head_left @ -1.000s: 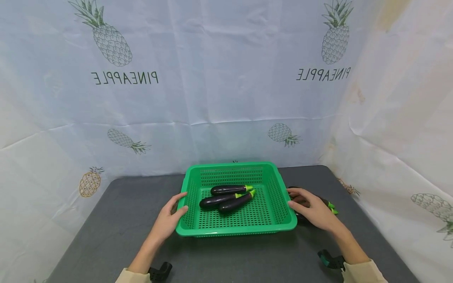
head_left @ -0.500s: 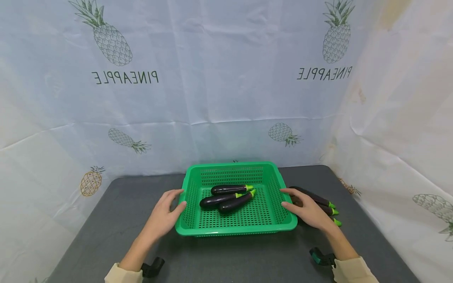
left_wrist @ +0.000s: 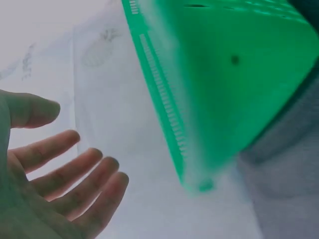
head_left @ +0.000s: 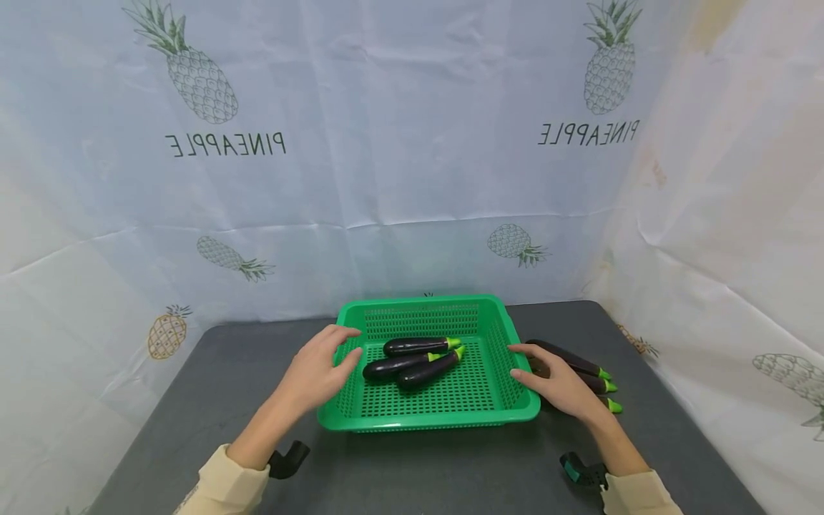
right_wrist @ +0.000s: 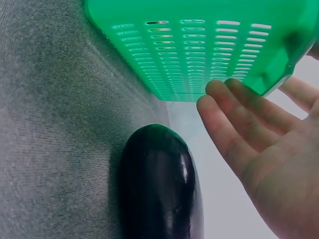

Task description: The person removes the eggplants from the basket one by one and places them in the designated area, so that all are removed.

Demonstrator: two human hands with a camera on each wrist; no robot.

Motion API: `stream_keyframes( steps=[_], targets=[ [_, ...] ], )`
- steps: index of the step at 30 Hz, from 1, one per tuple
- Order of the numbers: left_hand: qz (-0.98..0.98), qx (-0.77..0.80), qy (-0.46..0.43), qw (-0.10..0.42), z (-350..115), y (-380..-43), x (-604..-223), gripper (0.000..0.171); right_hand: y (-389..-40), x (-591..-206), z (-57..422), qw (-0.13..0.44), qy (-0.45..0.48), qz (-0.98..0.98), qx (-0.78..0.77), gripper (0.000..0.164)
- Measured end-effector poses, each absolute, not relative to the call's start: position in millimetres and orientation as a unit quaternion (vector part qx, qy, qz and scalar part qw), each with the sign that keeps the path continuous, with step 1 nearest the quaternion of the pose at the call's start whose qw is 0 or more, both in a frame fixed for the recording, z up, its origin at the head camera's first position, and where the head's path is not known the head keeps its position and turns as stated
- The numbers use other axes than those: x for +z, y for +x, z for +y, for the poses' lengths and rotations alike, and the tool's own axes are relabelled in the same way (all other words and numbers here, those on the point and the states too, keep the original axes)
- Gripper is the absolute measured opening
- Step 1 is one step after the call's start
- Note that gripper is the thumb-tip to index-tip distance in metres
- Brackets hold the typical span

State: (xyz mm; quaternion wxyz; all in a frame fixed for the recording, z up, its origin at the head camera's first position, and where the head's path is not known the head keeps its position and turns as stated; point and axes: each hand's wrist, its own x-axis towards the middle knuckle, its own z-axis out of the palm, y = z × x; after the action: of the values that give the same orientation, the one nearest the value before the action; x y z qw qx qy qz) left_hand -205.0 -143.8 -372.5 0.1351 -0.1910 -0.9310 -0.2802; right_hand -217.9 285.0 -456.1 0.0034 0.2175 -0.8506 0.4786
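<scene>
I log left hand (head_left: 317, 370), fingers spread, off the green basket (head_left: 425, 420), right hand (head_left: 558, 383) loosely extended alongside, contact unclear; even two-sided steadying seems best.

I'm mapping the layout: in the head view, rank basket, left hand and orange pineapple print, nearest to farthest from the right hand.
1. Basket: right rim by right hand.
2. Left hand: at basket's left side.
3. Orange pineapple print: far left.
</scene>
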Motion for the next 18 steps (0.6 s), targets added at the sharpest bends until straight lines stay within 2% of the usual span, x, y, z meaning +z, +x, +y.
stream_keyframes(
  steps=[10,18],
  targets=[
    [-0.931,-0.267,-0.238,0.069,-108,-225,-359,0.032,-219,-457,283,0.0,0.222,-0.848,0.482,0.048],
    [-0.922,-0.251,-0.289,0.053,-79,-244,-356,0.028,-219,-458,285,0.0,0.217,-0.846,0.488,0.047]
  ],
)
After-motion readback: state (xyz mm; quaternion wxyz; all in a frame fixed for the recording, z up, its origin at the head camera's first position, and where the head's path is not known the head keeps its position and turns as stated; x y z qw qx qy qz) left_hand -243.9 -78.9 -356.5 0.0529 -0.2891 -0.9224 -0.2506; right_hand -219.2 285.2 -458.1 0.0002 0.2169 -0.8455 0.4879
